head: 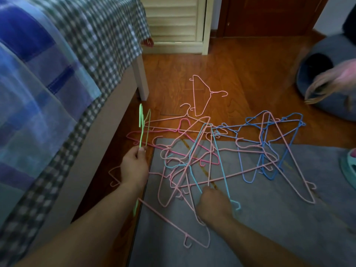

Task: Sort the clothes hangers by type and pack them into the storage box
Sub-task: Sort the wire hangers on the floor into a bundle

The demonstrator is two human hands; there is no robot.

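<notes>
The hangers [202,157] lie in a tangled heap on the floor, partly on a grey mat [269,218] and partly on the wooden boards [240,74], just beside the bed [57,74]. They are thin coated-wire frames in pale pink, deep pink, blue, turquoise and green, and look light and springy rather than stiff. Their hooks and notched shoulders are interlocked, so a pulled one is likely to drag its neighbours. The safest hold appears to be the straight bottom bar or the neck under the hook, lifting up and clear.

The left hand [134,168] pinches the green hangers [142,126] by one end, holding them upright above the floor at the heap's left edge. The right hand [212,203] is curled over the near edge of the heap, its fingers closed around a turquoise hanger [219,160] near its hook end. One pink hanger [204,95] lies apart on the boards, beyond the heap.

No storage box is in view. A grey round pet bed [317,60] sits at the far right. No brand, label or writing can be read anywhere.
</notes>
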